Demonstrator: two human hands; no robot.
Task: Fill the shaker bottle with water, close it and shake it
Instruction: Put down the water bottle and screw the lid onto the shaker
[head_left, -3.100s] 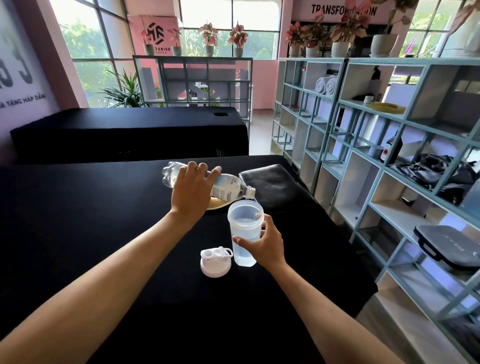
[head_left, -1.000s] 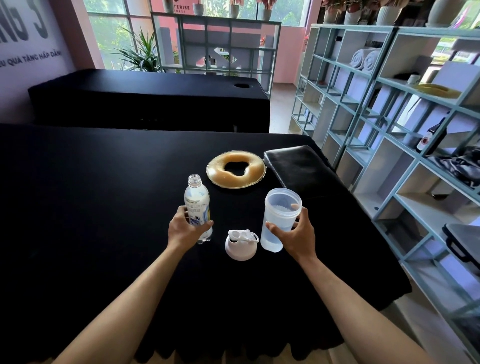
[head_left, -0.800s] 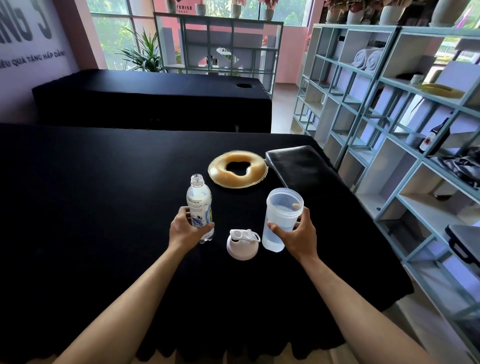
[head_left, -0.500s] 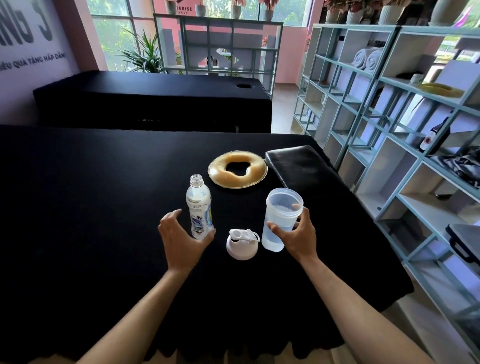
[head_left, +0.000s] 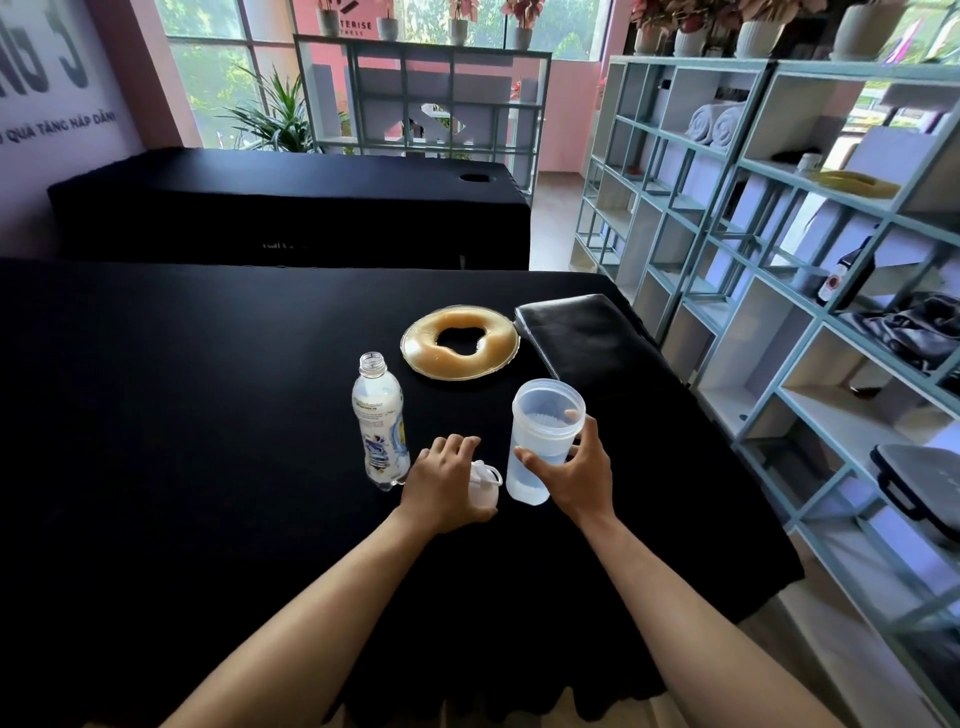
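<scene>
While the head view is my only feed, I log everything from it. Shaker bottle (head_left: 540, 441) stands upright and uncapped on the black worktop (head_left: 182, 415), near its right edge, roughly a third full of water by my estimate. Right hand (head_left: 574, 467) wraps the lower body: thumb on the near-left wall, fingers (head_left: 572, 415) curled round the far side, one visible through the clear plastic. Left hand (head_left: 447, 488) lies palm-down over the white lid (head_left: 485, 486), which sits on the worktop just left of the shaker; its fingers are curved over the top and partly hide the lid, so I cannot tell whether they have closed on it or only rest there. Water bottle (head_left: 378, 421) stands open and free of both hands, just left of the left hand.

Further back: a tan ring cushion (head_left: 460, 340) and a black pad (head_left: 587, 338), both well clear of the work.

Handling notes (judgement). The shaker looks thin-walled and rigid, light, with the water keeping its weight low; smooth plastic may be slippery if wet, so the mid-to-low wrap is a sound hold while the lid goes on. I would take the lid by its rim, not by the flip-cap loop, which looks flimsy. Filling appears finished; closing is the step in hand. Main risk is a lid seated crookedly, leaking once shaken.
</scene>
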